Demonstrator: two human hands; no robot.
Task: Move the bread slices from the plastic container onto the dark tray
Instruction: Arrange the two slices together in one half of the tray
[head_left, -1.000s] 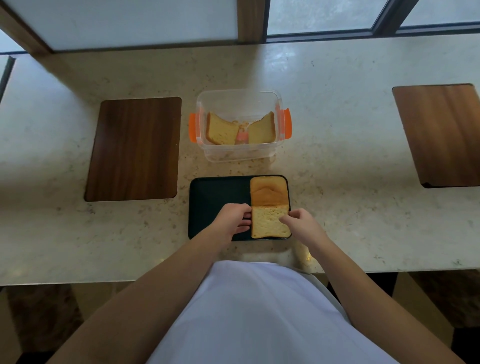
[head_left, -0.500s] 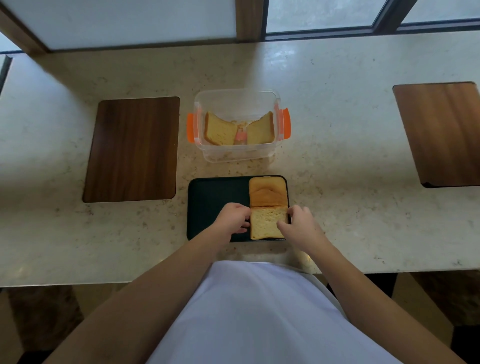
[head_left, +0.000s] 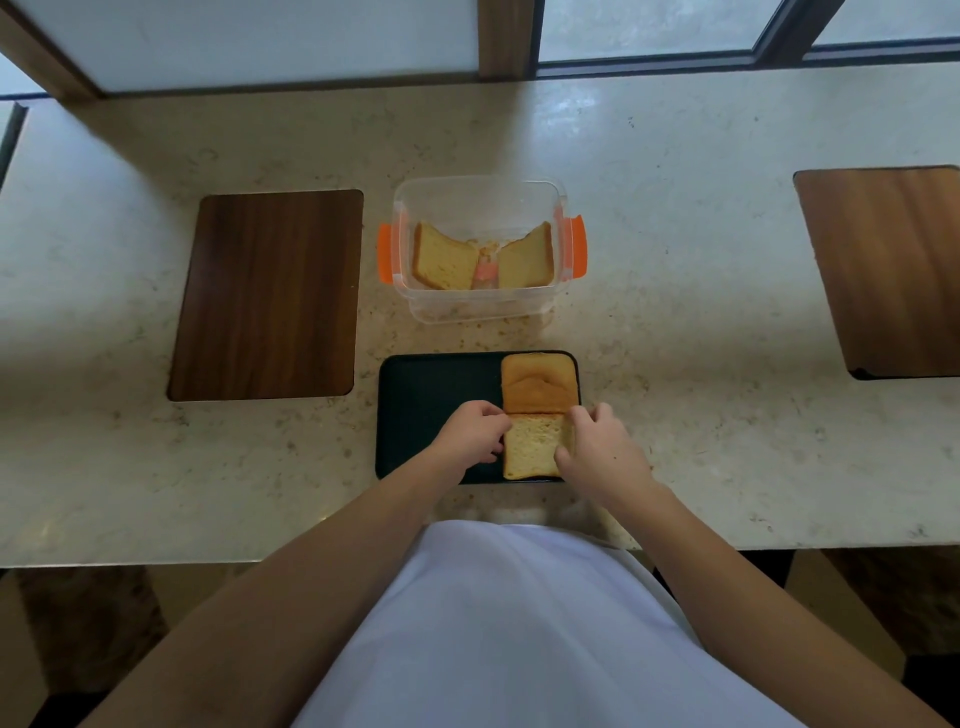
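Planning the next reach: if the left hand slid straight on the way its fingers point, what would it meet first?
The left hand points right, so it would first push further into the pale bread slice it already touches on the dark tray.

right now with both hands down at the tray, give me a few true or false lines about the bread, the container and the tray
1. Two bread slices lie on the dark tray. True: the browner slice lies at the far right and the paler slice just in front of it.
2. The plastic container is empty. False: two slices lean inside it, the left leaning slice and the right leaning slice.
3. Both hands are at the paler slice. True: the left hand is at its left edge, the right hand at its right.
4. The tray's left half is covered with bread. False: it is bare.
5. The container has a lid on. False: it stands open.
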